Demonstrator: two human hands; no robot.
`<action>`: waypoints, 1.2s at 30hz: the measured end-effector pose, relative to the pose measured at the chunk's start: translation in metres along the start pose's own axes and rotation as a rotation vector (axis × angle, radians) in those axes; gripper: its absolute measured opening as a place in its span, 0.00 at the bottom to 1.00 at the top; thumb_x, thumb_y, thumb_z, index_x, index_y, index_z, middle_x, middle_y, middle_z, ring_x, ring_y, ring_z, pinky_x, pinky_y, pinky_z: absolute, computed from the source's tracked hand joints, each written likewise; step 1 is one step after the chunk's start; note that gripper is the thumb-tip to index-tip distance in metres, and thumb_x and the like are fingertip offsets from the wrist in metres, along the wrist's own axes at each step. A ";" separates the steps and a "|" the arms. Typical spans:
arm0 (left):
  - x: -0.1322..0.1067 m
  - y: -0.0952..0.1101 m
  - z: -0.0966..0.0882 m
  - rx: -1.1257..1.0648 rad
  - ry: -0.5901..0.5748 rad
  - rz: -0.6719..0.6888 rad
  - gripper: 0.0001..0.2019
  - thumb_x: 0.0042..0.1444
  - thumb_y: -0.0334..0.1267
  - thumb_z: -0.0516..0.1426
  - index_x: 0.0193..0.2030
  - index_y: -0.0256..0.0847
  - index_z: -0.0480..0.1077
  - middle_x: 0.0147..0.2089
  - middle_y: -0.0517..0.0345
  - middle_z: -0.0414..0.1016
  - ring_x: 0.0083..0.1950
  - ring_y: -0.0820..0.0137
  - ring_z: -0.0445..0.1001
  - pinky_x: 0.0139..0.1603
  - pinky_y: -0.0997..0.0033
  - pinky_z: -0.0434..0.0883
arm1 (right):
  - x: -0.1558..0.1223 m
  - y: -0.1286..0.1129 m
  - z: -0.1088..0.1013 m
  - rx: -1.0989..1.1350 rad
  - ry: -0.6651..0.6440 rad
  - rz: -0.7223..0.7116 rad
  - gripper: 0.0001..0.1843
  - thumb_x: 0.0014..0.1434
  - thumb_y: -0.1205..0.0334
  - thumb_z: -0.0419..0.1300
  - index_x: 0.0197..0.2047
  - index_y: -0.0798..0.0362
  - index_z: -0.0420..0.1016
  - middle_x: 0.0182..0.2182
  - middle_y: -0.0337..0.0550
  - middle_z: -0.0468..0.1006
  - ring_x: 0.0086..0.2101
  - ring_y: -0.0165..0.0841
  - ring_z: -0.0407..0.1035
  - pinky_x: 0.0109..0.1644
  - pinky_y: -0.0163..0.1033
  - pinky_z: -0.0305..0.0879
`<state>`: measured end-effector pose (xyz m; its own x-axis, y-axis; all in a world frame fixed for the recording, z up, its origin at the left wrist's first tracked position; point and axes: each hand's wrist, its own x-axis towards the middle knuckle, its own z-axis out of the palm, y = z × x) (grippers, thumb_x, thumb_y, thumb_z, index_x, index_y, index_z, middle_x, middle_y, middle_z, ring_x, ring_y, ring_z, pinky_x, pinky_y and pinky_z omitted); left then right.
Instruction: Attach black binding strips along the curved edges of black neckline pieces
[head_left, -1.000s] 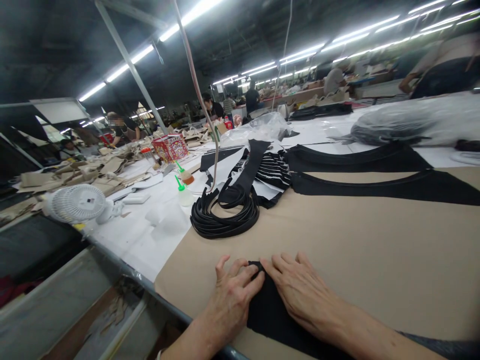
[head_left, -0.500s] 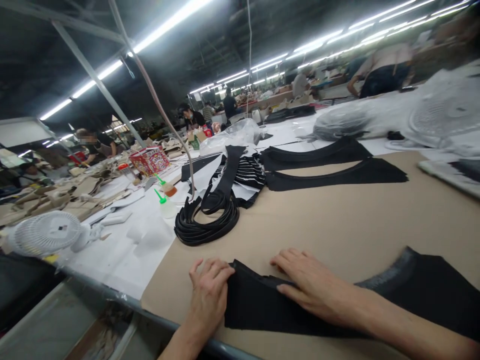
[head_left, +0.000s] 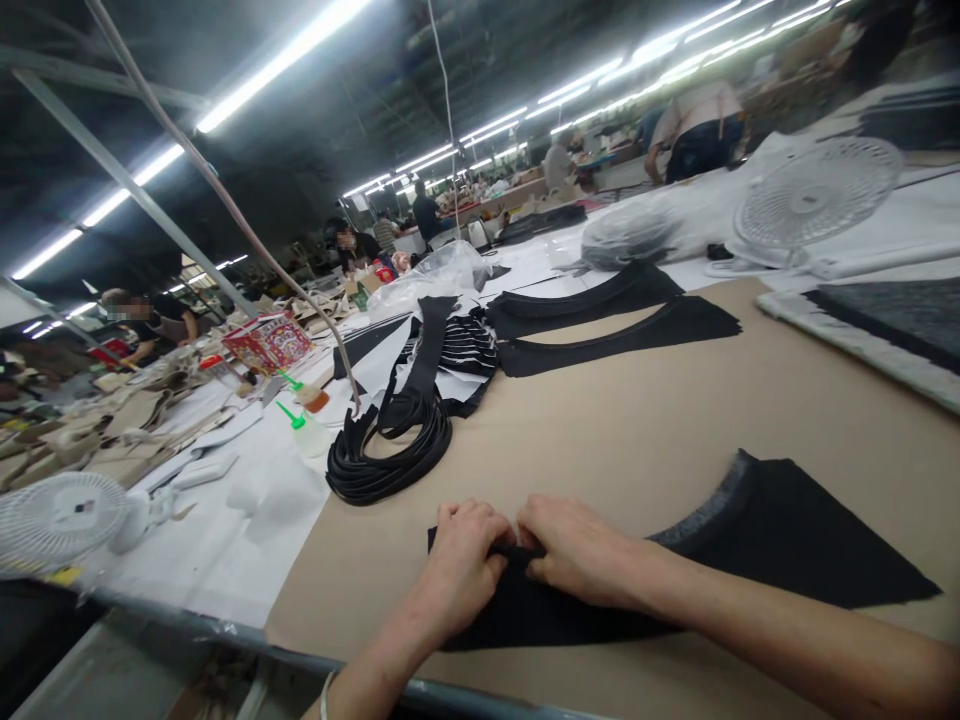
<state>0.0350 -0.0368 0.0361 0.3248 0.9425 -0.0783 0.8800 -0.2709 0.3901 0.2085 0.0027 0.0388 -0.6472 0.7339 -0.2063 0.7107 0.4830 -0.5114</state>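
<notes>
A stack of curved black fabric pieces [head_left: 780, 535] lies on brown paper [head_left: 637, 430] near the table's front edge. My left hand [head_left: 461, 565] and my right hand [head_left: 577, 550] meet at its left part. Both have their fingers curled and pinch the stack's top edge between them. The two hands almost touch each other. A bundle of black strips [head_left: 386, 455] lies coiled just beyond my left hand.
Long black cut pieces [head_left: 600, 325] and a striped piece [head_left: 465, 345] lie further back. Two green-capped glue bottles [head_left: 304, 432] stand on white paper at left. White fans stand at far left [head_left: 60, 515] and far right [head_left: 814, 195]. Other people work at distant tables.
My hands lay flat and apart on the fabric; now they have come together and curled onto its top edge. The view has swung, showing more of the stack's right end.
</notes>
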 end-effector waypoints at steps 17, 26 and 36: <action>-0.001 0.000 0.013 -0.050 0.049 0.069 0.18 0.55 0.22 0.50 0.40 0.46 0.76 0.39 0.58 0.72 0.45 0.68 0.69 0.47 0.68 0.67 | -0.018 0.021 0.026 0.085 0.190 -0.144 0.10 0.54 0.72 0.52 0.37 0.52 0.70 0.36 0.43 0.73 0.37 0.35 0.68 0.41 0.38 0.61; 0.004 -0.002 0.011 -0.032 0.073 0.088 0.17 0.52 0.20 0.52 0.36 0.44 0.76 0.37 0.59 0.73 0.44 0.69 0.71 0.45 0.71 0.68 | -0.019 0.025 0.030 0.134 0.207 -0.182 0.10 0.56 0.73 0.52 0.38 0.53 0.71 0.37 0.44 0.72 0.39 0.35 0.68 0.45 0.39 0.62; 0.003 -0.004 0.011 -0.011 0.057 0.129 0.19 0.57 0.22 0.51 0.40 0.49 0.77 0.36 0.60 0.73 0.42 0.70 0.71 0.43 0.72 0.67 | -0.018 0.031 0.029 0.144 0.205 -0.180 0.08 0.56 0.73 0.54 0.36 0.52 0.70 0.35 0.41 0.71 0.36 0.33 0.67 0.41 0.37 0.62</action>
<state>0.0360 -0.0347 0.0243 0.4149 0.9095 0.0254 0.8282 -0.3891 0.4033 0.2341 -0.0088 0.0028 -0.6791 0.7313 0.0635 0.5340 0.5516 -0.6407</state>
